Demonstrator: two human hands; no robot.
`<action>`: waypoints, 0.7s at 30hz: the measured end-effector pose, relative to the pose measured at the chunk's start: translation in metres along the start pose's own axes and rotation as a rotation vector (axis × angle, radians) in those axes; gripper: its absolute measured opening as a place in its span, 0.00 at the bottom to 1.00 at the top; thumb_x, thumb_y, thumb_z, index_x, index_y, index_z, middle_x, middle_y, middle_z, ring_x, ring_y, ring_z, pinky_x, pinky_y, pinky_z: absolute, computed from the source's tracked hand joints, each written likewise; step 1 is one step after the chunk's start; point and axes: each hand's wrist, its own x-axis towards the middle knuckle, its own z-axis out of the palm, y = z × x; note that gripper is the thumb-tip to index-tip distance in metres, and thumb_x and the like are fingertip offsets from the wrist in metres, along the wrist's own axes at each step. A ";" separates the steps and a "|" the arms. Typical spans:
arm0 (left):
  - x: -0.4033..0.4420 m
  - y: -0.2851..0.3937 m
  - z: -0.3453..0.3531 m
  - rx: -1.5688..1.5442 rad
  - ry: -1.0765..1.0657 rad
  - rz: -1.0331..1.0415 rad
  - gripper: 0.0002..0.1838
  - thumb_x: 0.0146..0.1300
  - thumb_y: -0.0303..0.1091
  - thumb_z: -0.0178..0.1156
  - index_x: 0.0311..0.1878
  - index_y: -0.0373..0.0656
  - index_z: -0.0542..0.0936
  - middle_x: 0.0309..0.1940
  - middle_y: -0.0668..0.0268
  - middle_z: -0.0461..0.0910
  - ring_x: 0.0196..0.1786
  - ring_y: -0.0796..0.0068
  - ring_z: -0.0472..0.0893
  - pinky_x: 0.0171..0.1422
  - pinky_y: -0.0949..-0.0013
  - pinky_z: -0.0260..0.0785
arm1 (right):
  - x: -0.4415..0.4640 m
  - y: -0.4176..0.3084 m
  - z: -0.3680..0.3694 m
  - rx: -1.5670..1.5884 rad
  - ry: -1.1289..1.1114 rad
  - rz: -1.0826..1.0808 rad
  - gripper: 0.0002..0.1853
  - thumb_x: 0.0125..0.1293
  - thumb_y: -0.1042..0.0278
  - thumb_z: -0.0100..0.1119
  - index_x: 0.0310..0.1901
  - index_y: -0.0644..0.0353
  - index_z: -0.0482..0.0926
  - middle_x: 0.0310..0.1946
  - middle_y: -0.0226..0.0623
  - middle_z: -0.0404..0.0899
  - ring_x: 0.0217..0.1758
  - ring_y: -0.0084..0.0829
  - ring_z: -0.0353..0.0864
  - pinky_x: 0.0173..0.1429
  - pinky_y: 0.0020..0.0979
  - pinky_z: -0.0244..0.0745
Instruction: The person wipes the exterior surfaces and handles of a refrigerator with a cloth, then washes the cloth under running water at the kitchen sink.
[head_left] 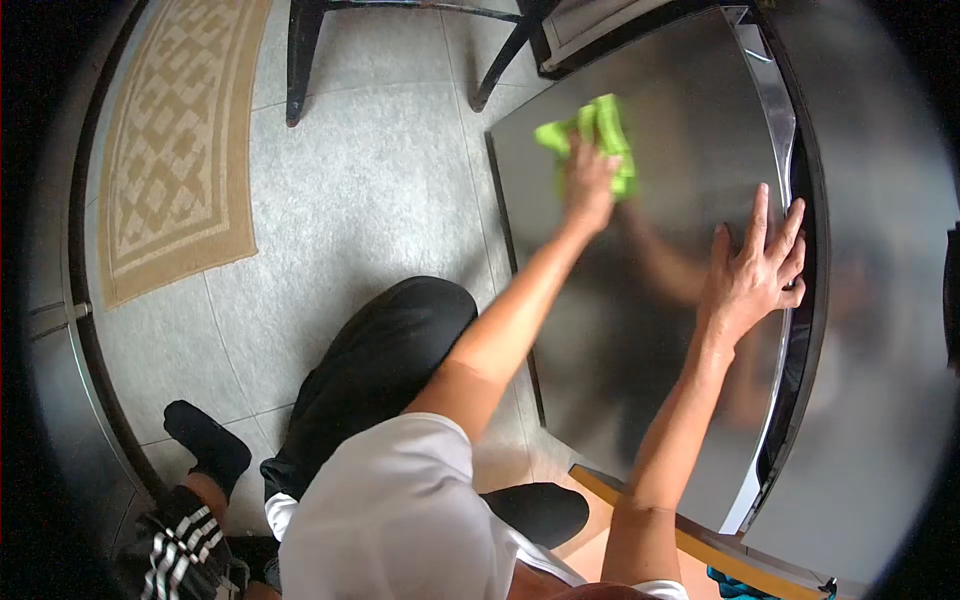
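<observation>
A bright green cloth (615, 130) lies bunched against a shiny grey metal panel (680, 110). My left hand (590, 180) presses on the cloth, its fingers partly over the folds and slightly blurred. To the right, my right hand (755, 270) rests with fingers spread on the panel near its right edge, beside a pale metal edge strip (778, 120). Nothing is held in it. Both arms reflect faintly in the panel.
A patterned beige rug (180, 140) lies on grey floor tiles at the left. Dark chair legs (305, 60) stand at the top. A wooden-edged surface (720, 545) is at the lower right. Another person's foot in a black sock (205, 440) shows at lower left.
</observation>
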 end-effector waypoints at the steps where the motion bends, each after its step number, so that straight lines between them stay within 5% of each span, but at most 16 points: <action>1: 0.000 -0.035 -0.012 0.029 0.046 -0.075 0.34 0.72 0.46 0.47 0.76 0.44 0.52 0.77 0.50 0.41 0.78 0.43 0.40 0.79 0.48 0.37 | 0.000 -0.004 0.003 -0.037 0.007 0.028 0.42 0.53 0.55 0.67 0.70 0.24 0.61 0.76 0.31 0.50 0.71 0.45 0.59 0.63 0.62 0.53; 3: -0.005 -0.067 -0.028 0.174 0.001 -0.279 0.33 0.74 0.47 0.43 0.76 0.44 0.49 0.76 0.46 0.40 0.78 0.44 0.37 0.79 0.49 0.36 | 0.000 -0.009 0.011 -0.094 0.069 0.043 0.43 0.50 0.52 0.68 0.70 0.21 0.61 0.76 0.29 0.51 0.69 0.42 0.60 0.62 0.61 0.53; 6: -0.012 -0.032 -0.014 0.216 -0.026 -0.241 0.33 0.75 0.49 0.39 0.76 0.43 0.47 0.76 0.45 0.39 0.78 0.44 0.34 0.79 0.48 0.34 | 0.000 -0.007 0.011 -0.051 0.076 0.044 0.43 0.50 0.53 0.68 0.70 0.21 0.61 0.76 0.28 0.51 0.70 0.42 0.60 0.63 0.62 0.53; 10: -0.025 0.066 0.028 0.294 -0.076 0.431 0.36 0.67 0.39 0.54 0.75 0.39 0.53 0.77 0.49 0.41 0.77 0.38 0.41 0.76 0.39 0.38 | 0.001 -0.008 0.011 -0.052 0.086 0.062 0.41 0.51 0.53 0.67 0.69 0.22 0.62 0.75 0.29 0.53 0.69 0.43 0.61 0.64 0.62 0.52; 12: -0.018 0.135 0.027 0.151 -0.278 0.485 0.38 0.68 0.43 0.53 0.77 0.47 0.50 0.78 0.53 0.38 0.78 0.43 0.36 0.75 0.34 0.32 | 0.001 -0.009 0.013 -0.073 0.111 0.063 0.40 0.52 0.54 0.66 0.69 0.23 0.63 0.75 0.29 0.54 0.69 0.43 0.61 0.65 0.61 0.51; 15: 0.026 0.145 0.029 0.217 -0.186 0.610 0.36 0.71 0.49 0.48 0.77 0.50 0.49 0.78 0.54 0.37 0.78 0.44 0.36 0.75 0.33 0.33 | 0.002 -0.013 -0.003 0.027 0.032 0.089 0.39 0.53 0.55 0.66 0.69 0.25 0.64 0.75 0.29 0.55 0.69 0.43 0.62 0.66 0.58 0.51; 19: 0.084 0.074 0.029 0.347 -0.057 0.395 0.27 0.75 0.49 0.38 0.63 0.38 0.69 0.72 0.43 0.53 0.77 0.41 0.45 0.75 0.39 0.41 | 0.002 -0.014 -0.006 -0.004 0.019 0.094 0.43 0.50 0.57 0.69 0.70 0.27 0.62 0.74 0.29 0.56 0.67 0.43 0.63 0.66 0.56 0.52; 21: 0.082 0.029 0.013 0.140 0.070 0.035 0.32 0.74 0.54 0.35 0.75 0.48 0.54 0.75 0.48 0.47 0.78 0.43 0.42 0.78 0.46 0.38 | 0.004 -0.014 -0.006 0.012 0.038 0.099 0.45 0.49 0.59 0.69 0.70 0.26 0.61 0.73 0.30 0.56 0.67 0.43 0.63 0.64 0.59 0.54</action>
